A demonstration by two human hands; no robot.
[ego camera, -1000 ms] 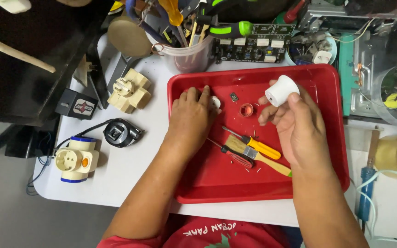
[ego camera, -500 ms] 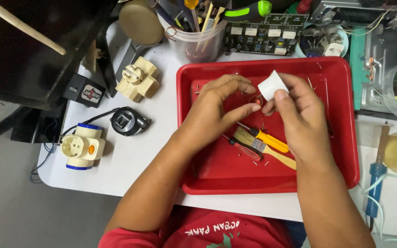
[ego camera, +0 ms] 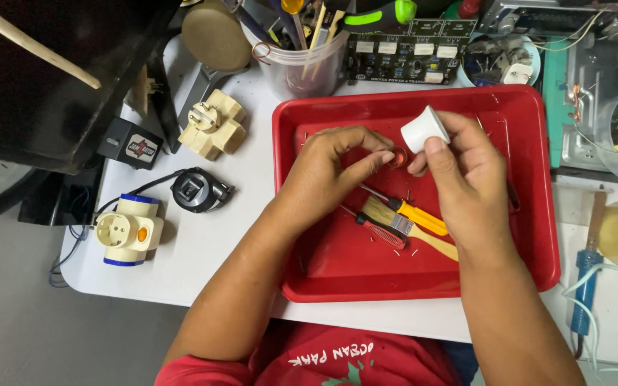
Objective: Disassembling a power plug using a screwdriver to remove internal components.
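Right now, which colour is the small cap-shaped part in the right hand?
White. The small cap-shaped part is plain white, held in the right hand over the red tray; head view.

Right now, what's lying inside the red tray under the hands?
In the red tray: a yellow-handled screwdriver, a red-handled screwdriver and a small brush. The left hand pinches a small red ring; the right hand holds a white cap. The hands hide the tray floor beneath them.

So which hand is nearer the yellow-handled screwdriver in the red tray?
Right. The right hand, holding a small white plastic cap, hangs directly over the yellow-handled screwdriver. The left hand sits beside its shaft tip, pinching a small reddish ring.
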